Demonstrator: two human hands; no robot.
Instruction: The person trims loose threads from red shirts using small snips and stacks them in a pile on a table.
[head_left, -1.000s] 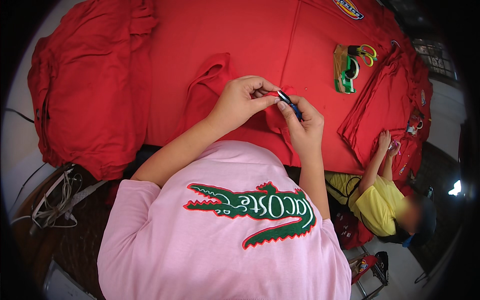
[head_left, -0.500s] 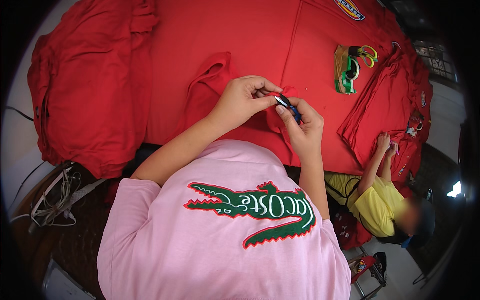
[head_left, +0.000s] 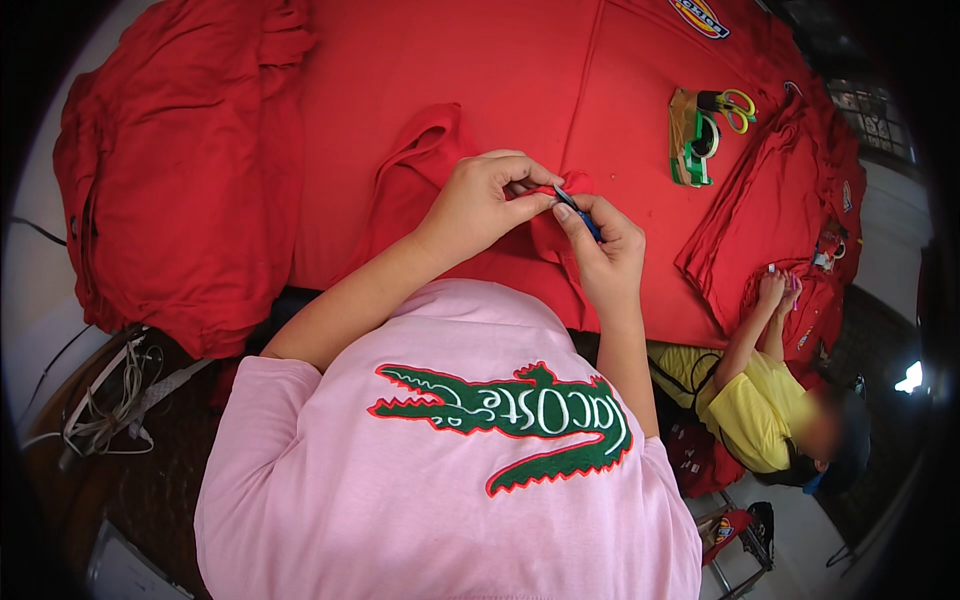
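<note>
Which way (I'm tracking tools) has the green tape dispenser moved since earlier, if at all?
No: the green tape dispenser sits unchanged, right of the line in the red cloth.

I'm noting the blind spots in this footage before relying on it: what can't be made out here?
All in the head view:
- Blue tool: part of its handle is hidden by the right hand.
- Red cloth: its pinched part is hidden by the left hand.
- Oval patch: cut off by the top edge.
- Co-worker's purplish item: too small to identify.

cloth pile (head_left: 185, 180) left of the left hand (head_left: 488, 195), tape dispenser (head_left: 690, 160) right of the right hand (head_left: 608, 240)
</note>
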